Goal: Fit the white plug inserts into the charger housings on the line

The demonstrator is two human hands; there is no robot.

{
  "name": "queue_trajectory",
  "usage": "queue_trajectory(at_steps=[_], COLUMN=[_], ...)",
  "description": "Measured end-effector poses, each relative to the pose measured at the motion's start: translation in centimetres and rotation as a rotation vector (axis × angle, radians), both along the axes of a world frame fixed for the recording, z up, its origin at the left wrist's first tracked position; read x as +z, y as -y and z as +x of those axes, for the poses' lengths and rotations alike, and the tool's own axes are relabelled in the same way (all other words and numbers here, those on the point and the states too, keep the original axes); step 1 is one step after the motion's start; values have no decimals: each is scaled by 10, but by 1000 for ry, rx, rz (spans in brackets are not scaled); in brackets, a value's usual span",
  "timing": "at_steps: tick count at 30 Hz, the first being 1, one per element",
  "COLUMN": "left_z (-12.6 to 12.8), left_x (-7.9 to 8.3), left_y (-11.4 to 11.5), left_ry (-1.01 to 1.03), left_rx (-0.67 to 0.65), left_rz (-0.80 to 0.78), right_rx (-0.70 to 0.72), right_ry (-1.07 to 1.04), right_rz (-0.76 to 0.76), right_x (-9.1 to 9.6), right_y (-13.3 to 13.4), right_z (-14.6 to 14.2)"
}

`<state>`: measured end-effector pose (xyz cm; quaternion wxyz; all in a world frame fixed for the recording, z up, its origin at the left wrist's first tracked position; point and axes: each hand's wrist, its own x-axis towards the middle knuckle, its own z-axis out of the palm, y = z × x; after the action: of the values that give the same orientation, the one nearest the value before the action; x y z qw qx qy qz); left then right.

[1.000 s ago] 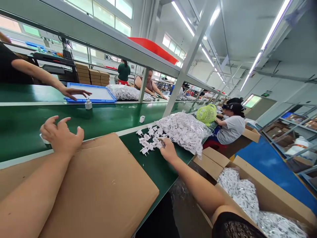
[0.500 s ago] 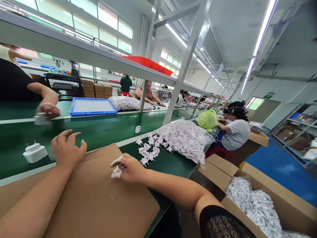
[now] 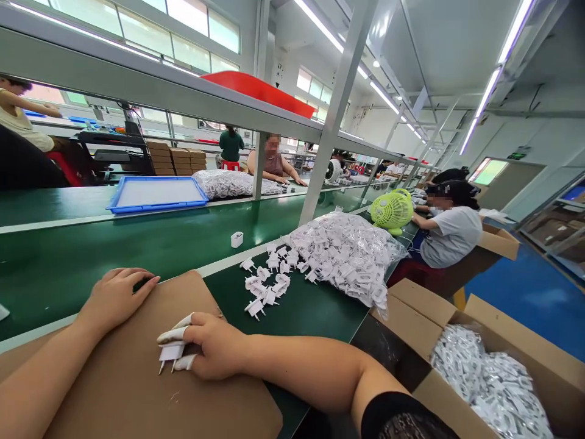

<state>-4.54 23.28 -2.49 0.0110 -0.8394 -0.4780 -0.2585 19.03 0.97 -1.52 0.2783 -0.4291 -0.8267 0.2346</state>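
Observation:
My right hand [image 3: 212, 346] pinches a white plug piece with two metal pins [image 3: 170, 352] between thumb and fingers, just over the cardboard sheet [image 3: 137, 390]. White covers wrap some of its fingertips. Resting at the cardboard's far edge beside the belt, my left hand [image 3: 116, 299] holds nothing; its thumb stands apart from the fingers. Loose white plug pieces [image 3: 269, 280] are scattered on the green table right of the cardboard. Behind them lies a clear bag full of such pieces [image 3: 338, 256]. A white charger housing [image 3: 236, 239] stands on the green conveyor belt [image 3: 183, 235].
A metal shelf post [image 3: 331, 116] rises behind the bag. Beyond the belt lie a blue-rimmed tray [image 3: 158, 195] and another filled bag [image 3: 233, 184]. To the right are a green fan [image 3: 392, 210], a seated co-worker [image 3: 452, 231] and an open carton [image 3: 525, 329] with bagged white parts.
My right hand has moved left and nearer with the plug piece. My left hand has lowered onto the cardboard edge. The near charger slid left almost out of view; a co-worker's hand has gone.

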Motion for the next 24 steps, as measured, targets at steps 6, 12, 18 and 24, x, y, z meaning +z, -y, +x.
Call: queue_trajectory(at_steps=[6, 12, 18, 24], left_z=[-3, -8, -3, 5], left_x=[-3, -12, -4, 5], left_y=[-4, -13, -3, 17], left_ry=[-82, -71, -45, -73], left_rx=[118, 73, 61, 118], left_rz=[-46, 36, 65, 96], right_rx=[56, -2, 41, -64], right_ry=[102, 227, 325, 245], right_rz=[67, 191, 245, 86], right_x=[4, 9, 12, 19], right_y=[5, 15, 14, 16], right_z=[1, 0, 2, 9])
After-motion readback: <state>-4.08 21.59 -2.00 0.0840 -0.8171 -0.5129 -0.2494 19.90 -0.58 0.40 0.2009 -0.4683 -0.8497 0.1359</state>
